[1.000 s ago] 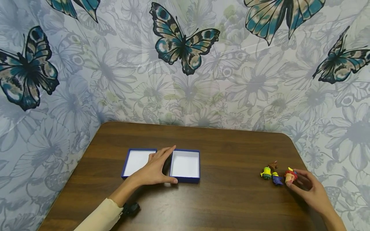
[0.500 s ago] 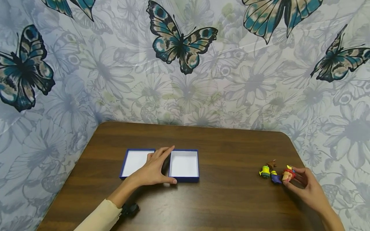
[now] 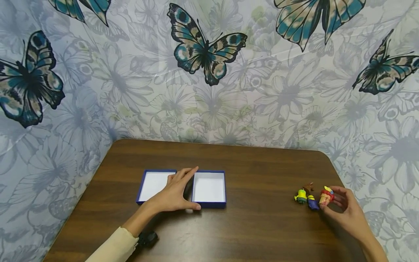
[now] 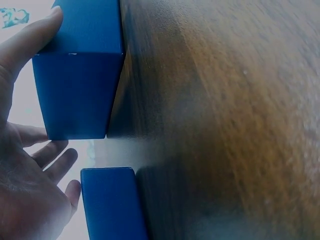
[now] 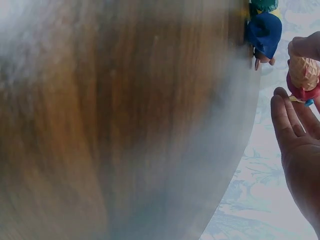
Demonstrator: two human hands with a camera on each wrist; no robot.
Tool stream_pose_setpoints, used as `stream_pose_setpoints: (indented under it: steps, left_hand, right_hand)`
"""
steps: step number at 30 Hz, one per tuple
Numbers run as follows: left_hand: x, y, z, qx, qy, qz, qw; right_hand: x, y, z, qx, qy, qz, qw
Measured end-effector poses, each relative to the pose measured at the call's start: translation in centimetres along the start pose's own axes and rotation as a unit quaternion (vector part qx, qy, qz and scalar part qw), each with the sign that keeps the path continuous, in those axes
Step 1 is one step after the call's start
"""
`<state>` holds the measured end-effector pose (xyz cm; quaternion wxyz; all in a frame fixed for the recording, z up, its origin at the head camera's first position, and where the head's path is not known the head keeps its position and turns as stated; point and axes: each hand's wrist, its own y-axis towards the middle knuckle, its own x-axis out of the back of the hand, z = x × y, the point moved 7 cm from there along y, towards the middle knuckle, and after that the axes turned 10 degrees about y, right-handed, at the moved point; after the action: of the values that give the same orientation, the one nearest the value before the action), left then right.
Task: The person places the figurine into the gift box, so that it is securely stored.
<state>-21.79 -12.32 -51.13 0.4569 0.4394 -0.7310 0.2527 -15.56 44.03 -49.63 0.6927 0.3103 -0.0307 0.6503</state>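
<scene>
My left hand (image 3: 173, 194) spans the near end of an open blue box with a white inside (image 3: 209, 186). Its thumb lies on the box's front side in the left wrist view, with an index finger at the back rim in the head view. At the right, my right hand (image 3: 349, 216) pinches a small toy figure (image 3: 326, 197) in red, tan and yellow between thumb and fingers. Close to its left are a yellow-green figure (image 3: 301, 197), a blue-and-yellow figure (image 3: 312, 203) and a brown one (image 3: 308, 187) partly hidden behind them.
A second shallow blue-rimmed tray, white inside (image 3: 157, 185), lies left of the box, partly covered by my left hand. Everything rests on a brown wooden table (image 3: 255, 225) with rounded far corners. Behind it hangs a butterfly-patterned cloth (image 3: 229, 109).
My right hand has moved slightly left and up with the red-and-tan figure, bringing it closer to the blue-and-yellow one. The left hand and the box stay put.
</scene>
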Motion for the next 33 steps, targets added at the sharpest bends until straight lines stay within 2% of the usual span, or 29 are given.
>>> stream_pose_setpoints:
  steps: [11,22,28,33]
  left_hand:
    - [0.0,-0.1,0.0,0.004,-0.003,0.004,1.0]
    - [0.0,-0.2,0.0,0.002,-0.003,0.0,1.0]
    - [0.0,-0.2,0.1,0.0,-0.001,-0.002,1.0]
    - [0.0,-0.2,0.1,0.002,0.0,-0.002,1.0]
  right_hand:
    - [0.2,0.2,-0.5,-0.012,-0.031,-0.036,0.9988]
    - [-1.3,1.1,1.0,-0.03,-0.012,-0.006,0.9995]
    - [-2.0,1.4,1.9,-0.009,0.012,0.002,0.9999]
    - [-2.3,1.5,2.2,0.0,0.004,0.005,1.0]
